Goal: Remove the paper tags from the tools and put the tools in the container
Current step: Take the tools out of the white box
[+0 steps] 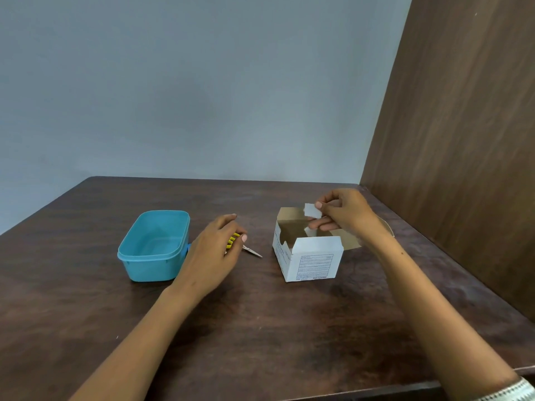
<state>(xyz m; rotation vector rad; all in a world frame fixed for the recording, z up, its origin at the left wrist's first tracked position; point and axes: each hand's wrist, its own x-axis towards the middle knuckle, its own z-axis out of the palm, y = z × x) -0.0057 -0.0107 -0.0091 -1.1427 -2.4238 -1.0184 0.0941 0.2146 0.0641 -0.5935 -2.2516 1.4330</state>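
Observation:
A teal plastic container (pixel 153 244) stands open on the left of the dark wooden table (pixel 260 328). Just right of it, my left hand (pixel 215 253) is closed around a yellow-handled tool (pixel 231 241) whose metal tip (pixel 252 251) pokes out over the table. My right hand (pixel 344 215) hovers over an open white cardboard box (pixel 309 256) and pinches a small white paper tag (pixel 312 211) between thumb and fingers. Another white scrap (pixel 310 232) shows just below my fingers, inside the box.
A brown wood-grain panel (pixel 463 140) walls off the table's right side. A grey wall (pixel 202 82) runs behind the table. The table's front edge (pixel 405 389) shows at the lower right.

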